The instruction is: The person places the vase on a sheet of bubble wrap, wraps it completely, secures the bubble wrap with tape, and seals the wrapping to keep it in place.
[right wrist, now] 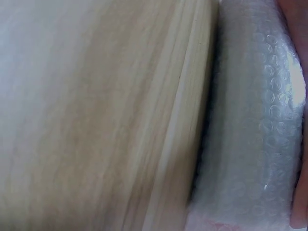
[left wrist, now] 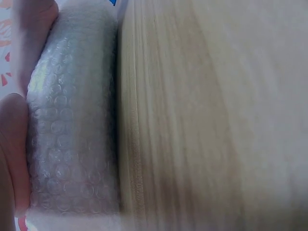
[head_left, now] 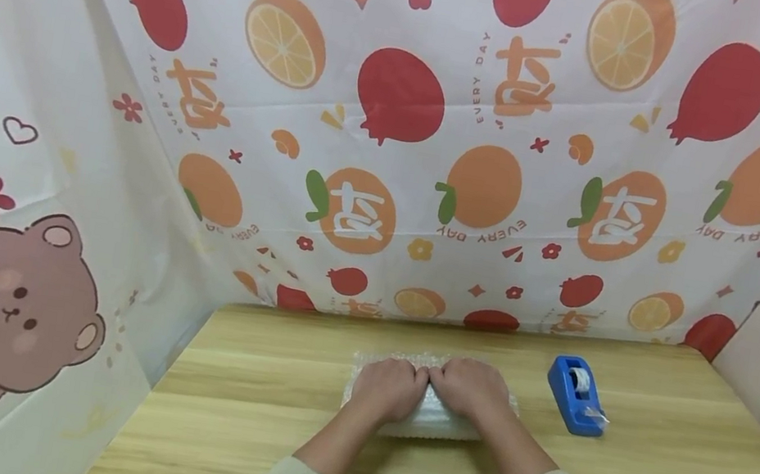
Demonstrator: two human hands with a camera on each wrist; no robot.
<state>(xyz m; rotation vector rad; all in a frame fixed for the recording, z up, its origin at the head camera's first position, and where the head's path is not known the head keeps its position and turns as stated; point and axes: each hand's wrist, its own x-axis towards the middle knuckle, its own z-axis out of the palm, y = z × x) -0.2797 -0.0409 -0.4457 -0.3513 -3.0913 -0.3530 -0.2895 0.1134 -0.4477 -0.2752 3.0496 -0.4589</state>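
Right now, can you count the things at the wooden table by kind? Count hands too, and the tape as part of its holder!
Hands: 2, the left hand and the right hand
Bubble-wrapped package: 1
Blue tape dispenser: 1
Total: 4

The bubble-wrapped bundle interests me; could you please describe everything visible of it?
The bubble-wrapped bundle looks like see-through plastic dotted with small round bubbles, glossy in places, its side curved. It lies on the wood-patterned table, its length running left to right. The left hand and right hand grip it from above; its contents cannot be made out.
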